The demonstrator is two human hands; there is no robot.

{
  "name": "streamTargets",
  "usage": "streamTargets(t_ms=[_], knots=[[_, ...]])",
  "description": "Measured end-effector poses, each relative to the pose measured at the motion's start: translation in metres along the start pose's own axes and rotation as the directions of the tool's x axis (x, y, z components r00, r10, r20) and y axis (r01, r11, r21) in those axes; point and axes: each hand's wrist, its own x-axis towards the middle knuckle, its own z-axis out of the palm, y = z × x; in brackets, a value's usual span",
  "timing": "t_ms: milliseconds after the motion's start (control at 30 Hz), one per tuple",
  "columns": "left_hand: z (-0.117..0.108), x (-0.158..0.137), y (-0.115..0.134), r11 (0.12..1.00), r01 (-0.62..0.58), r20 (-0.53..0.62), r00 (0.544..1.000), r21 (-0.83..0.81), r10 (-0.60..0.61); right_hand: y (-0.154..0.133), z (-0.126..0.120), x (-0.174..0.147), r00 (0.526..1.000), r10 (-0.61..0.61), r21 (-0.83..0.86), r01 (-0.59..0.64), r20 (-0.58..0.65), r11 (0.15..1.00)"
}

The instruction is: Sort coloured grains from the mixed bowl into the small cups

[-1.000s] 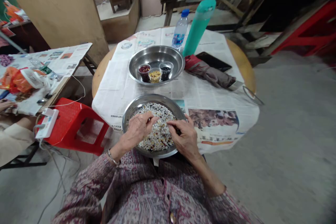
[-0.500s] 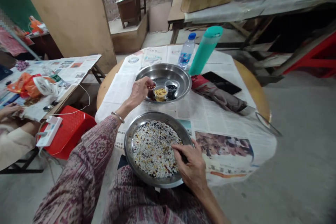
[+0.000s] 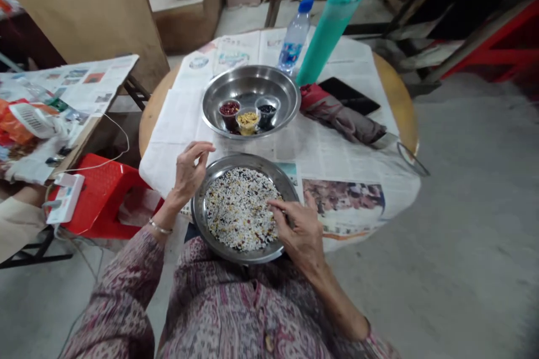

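Observation:
A steel bowl (image 3: 229,164) close to my body holds a mix of white, black, yellow and red grains (image 3: 240,207). My right hand (image 3: 298,230) reaches over its right side, thumb and forefinger pinched just above the grains; whatever is between the fingertips is too small to name. Left of the bowl's rim, my left hand (image 3: 190,171) hovers with curved fingers apart and nothing visible in them. Behind, a second steel bowl (image 3: 288,90) contains clear cups of red grains (image 3: 229,109), yellow grains (image 3: 248,119) and black grains (image 3: 266,109).
Newspaper (image 3: 168,123) covers the round table. At its back stand a water bottle (image 3: 295,36) and a teal bottle (image 3: 330,33). A folded umbrella (image 3: 349,115) and a dark tablet (image 3: 349,95) lie right. To the left are a red stool (image 3: 101,190) and a person's sleeve (image 3: 21,219).
My left hand has drawn back from the cup of red grains to beside the near bowl, its fingers parting. My right hand stays over the grains. The view has tilted down.

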Motion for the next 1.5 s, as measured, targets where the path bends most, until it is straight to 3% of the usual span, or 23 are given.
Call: streamTargets(t_ms=[100,200,333,433,533,933,1167,1367,1500], knots=[[-0.006,-0.046,-0.002,0.986,0.150,-0.051,0.987,-0.067,-0.154,-0.017,-0.008,0.011,0.998,0.063,0.042,-0.063,-0.004,0.997],[-0.005,-0.075,0.001,0.949,0.286,-0.040,0.955,-0.135,-0.293,-0.030,-0.007,0.021,0.955,0.265,0.228,-0.289,0.130,0.930],[-0.001,-0.092,0.006,0.943,0.302,-0.075,0.946,-0.141,-0.314,-0.034,0.006,0.029,0.807,0.487,0.483,-0.591,0.335,0.646],[0.001,-0.095,0.004,0.945,0.292,-0.085,0.948,-0.148,-0.306,-0.030,0.016,0.033,0.705,0.565,0.568,-0.696,0.428,0.438],[0.002,-0.096,-0.002,0.938,0.298,-0.077,0.946,-0.177,-0.315,-0.028,0.021,0.035,0.645,0.598,0.582,-0.740,0.476,0.336],[0.010,-0.096,0.000,0.892,0.343,-0.116,0.914,-0.294,-0.389,-0.034,0.034,0.042,0.595,0.603,0.556,-0.782,0.531,0.282],[0.012,-0.097,-0.006,0.885,0.354,-0.113,0.909,-0.302,-0.402,-0.039,0.034,0.041,0.637,0.599,0.544,-0.756,0.485,0.364],[0.011,-0.097,-0.010,0.897,0.322,-0.116,0.922,-0.304,-0.370,-0.043,0.033,0.044,0.661,0.587,0.545,-0.738,0.467,0.397],[0.006,-0.092,-0.013,0.930,0.272,-0.089,0.949,-0.245,-0.301,-0.041,0.032,0.044,0.702,0.586,0.528,-0.702,0.404,0.478]])
